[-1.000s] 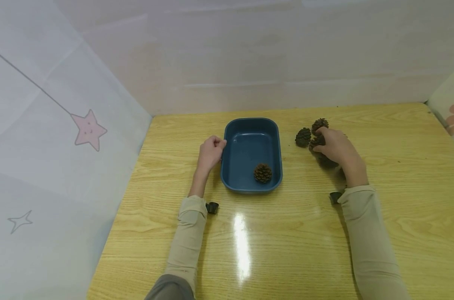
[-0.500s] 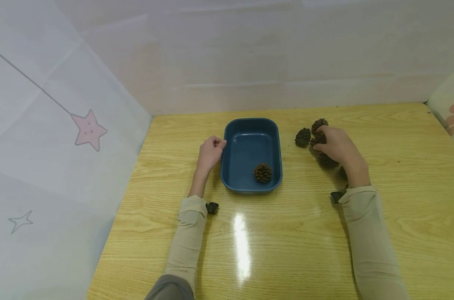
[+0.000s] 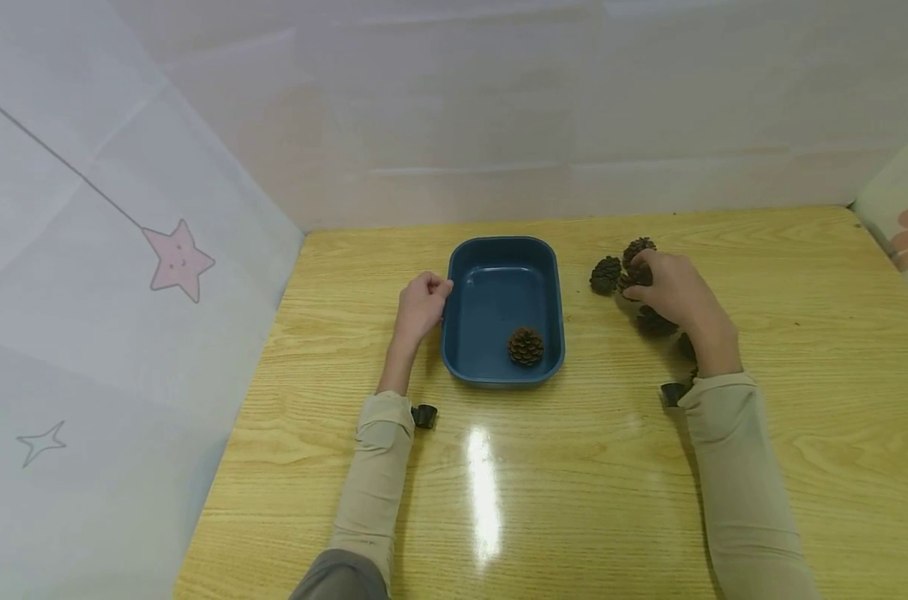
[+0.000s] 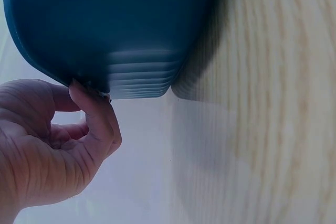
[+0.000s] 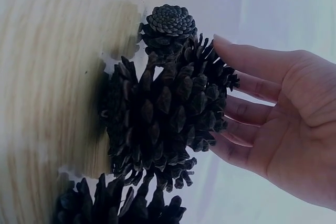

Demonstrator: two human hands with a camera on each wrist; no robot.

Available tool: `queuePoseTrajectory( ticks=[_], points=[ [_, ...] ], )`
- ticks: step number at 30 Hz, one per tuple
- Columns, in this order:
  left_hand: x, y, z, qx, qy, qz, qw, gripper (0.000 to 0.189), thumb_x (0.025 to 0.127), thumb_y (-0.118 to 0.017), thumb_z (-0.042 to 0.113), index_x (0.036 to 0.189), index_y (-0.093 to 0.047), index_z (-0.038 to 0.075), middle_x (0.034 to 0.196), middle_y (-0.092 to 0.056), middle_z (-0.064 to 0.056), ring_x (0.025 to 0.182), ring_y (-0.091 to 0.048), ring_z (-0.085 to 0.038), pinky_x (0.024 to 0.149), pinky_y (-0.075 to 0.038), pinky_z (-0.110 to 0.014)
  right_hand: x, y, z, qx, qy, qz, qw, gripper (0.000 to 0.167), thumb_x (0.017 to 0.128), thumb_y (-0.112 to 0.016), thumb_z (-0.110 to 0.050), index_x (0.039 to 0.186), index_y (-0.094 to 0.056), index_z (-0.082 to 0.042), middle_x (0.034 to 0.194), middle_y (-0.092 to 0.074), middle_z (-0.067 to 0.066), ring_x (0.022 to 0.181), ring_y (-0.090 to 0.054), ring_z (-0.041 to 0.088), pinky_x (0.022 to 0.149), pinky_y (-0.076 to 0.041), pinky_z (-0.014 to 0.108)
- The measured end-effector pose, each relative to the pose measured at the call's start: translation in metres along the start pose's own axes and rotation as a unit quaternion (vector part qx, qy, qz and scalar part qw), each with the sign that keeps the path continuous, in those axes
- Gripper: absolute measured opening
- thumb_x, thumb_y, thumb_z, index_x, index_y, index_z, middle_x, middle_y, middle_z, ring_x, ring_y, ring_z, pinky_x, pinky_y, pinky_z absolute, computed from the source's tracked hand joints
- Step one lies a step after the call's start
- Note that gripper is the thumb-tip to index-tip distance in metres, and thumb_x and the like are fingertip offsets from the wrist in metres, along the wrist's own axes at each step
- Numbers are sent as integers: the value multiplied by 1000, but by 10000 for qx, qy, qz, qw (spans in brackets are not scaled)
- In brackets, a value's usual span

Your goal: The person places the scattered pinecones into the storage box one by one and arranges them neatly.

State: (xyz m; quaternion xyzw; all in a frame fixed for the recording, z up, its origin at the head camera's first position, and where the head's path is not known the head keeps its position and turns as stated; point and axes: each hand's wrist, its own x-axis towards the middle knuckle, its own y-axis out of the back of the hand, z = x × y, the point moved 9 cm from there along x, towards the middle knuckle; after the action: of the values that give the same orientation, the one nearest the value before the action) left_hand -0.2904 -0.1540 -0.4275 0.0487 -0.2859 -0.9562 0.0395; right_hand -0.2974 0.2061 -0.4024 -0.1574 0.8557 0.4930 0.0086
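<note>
A blue rectangular container (image 3: 499, 308) stands on the table with one brown pine cone (image 3: 526, 346) inside, near its front right corner. My left hand (image 3: 420, 307) pinches the left rim between thumb and finger; the left wrist view shows the left hand (image 4: 63, 135) at the container's rim (image 4: 31, 61). To the right of the container, my right hand (image 3: 679, 292) grips a pine cone (image 3: 634, 282) within a cluster. In the right wrist view the right hand's fingers (image 5: 252, 59) reach behind a pine cone (image 5: 163, 108), which partly hides the contact.
Around the right hand lie other pine cones: one at the left (image 3: 606, 275), one behind (image 3: 640, 248) and one in front (image 3: 655, 321). More sit partly under the wrist. Wood-grain table (image 3: 574, 500) extends in front; a white curtain-like wall (image 3: 454, 125) rises behind.
My right hand has shifted very slightly rightward around the pine cone, and more of the cone in front of it shows. The left hand and the container have stayed still.
</note>
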Motion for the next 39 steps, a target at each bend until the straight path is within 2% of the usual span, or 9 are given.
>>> queuePoseTrajectory(
  ticks=[17, 31, 39],
  points=[
    [0, 0, -1, -67, 12, 0, 10000, 28, 107, -59, 24, 113, -68, -1, 89, -61, -9, 66, -56, -17, 57, -50, -26, -4, 6, -10, 9, 64, 87, 9999, 54, 102, -68, -18, 143, -47, 10, 140, -49, 38, 124, -50, 56, 100, -43, 66],
    [0, 0, -1, -52, -20, -3, 10000, 28, 108, -58, 24, 113, -68, -2, 91, -62, -11, 66, -56, -18, 56, -49, -26, -8, 11, -21, -34, 218, 302, 9993, 56, 103, -68, -21, 144, -48, 10, 136, -53, 38, 115, -56, 54, 96, -45, 65],
    [1, -1, -1, -50, -14, -23, 10000, 28, 108, -58, 25, 113, -68, -1, 90, -61, -10, 65, -56, -18, 56, -49, -26, -10, 13, -25, -28, 215, 343, 9992, 55, 102, -69, -21, 144, -49, 10, 137, -53, 37, 117, -55, 54, 97, -45, 65]
  ],
)
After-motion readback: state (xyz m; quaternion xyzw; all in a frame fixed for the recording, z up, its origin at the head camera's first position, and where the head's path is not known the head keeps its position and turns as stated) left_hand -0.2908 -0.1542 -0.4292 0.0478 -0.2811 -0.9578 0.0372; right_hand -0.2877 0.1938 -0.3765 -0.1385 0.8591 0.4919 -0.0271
